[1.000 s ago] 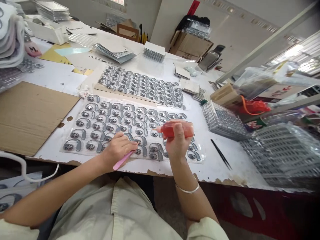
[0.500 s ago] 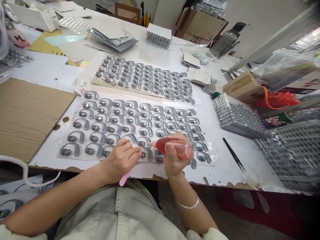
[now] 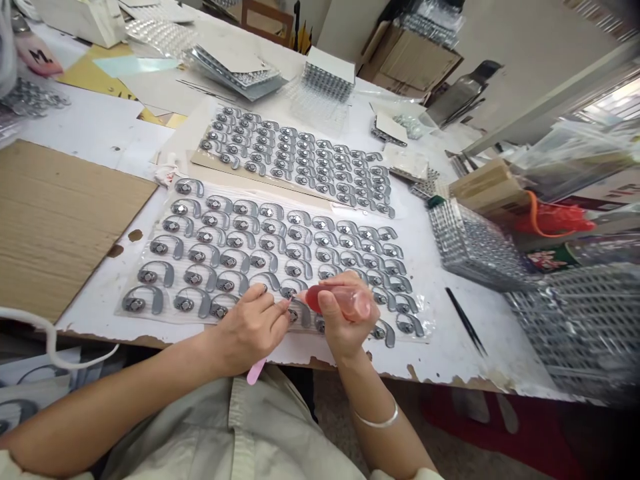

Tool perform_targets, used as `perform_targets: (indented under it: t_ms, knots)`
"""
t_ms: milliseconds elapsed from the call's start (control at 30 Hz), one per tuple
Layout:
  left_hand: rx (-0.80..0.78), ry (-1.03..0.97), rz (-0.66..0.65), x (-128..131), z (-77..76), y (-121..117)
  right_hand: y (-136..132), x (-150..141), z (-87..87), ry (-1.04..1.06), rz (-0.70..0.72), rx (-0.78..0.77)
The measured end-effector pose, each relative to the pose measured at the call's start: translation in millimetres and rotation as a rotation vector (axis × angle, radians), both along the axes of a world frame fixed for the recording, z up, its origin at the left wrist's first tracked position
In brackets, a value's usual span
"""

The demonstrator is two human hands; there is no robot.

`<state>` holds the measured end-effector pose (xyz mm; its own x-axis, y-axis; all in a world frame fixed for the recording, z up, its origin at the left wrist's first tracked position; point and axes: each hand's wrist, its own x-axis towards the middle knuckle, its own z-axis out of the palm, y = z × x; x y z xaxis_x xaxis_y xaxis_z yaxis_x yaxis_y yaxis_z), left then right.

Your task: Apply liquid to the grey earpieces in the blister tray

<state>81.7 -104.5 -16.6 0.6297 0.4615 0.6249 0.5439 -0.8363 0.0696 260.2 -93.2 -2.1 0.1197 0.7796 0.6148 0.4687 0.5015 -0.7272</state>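
Note:
My left hand (image 3: 250, 330) is shut on a pink plastic stick (image 3: 256, 371), whose lower end sticks out below my palm. Its fingertips rest over the front rows of a clear plastic sheet (image 3: 165, 293) of grey ear-hook-shaped parts with round silver centres. My right hand (image 3: 340, 320) grips a red translucent squeeze bottle (image 3: 340, 300), its tip pointing left. That tip sits close to my left fingertips, just above a part (image 3: 289, 291). The two hands hide several parts in the front rows.
A second sheet of smaller parts (image 3: 295, 160) lies behind on a card. Brown cardboard (image 3: 65, 220) lies left. Black tweezers (image 3: 465, 321) and a stack of mesh-like trays (image 3: 475, 247) lie right. Bagged trays (image 3: 580, 327) crowd the right end.
The red bottle has come down toward the front rows and closer to my left fingertips. My left hand has shifted right. The camera view has swung, moving the table contents upward and right.

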Motion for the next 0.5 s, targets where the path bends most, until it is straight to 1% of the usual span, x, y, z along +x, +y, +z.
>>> perform_targets:
  t_ms: [300, 500]
  knots:
    - [-0.004, -0.036, -0.006, 0.3, 2.1, 0.5, 1.5, -3.3, 0.7, -0.031, -0.027, 0.022]
    - [-0.022, -0.044, -0.009, 0.1, -2.2, -0.4, 1.7, -2.5, -1.2, -0.010, -0.019, 0.020]
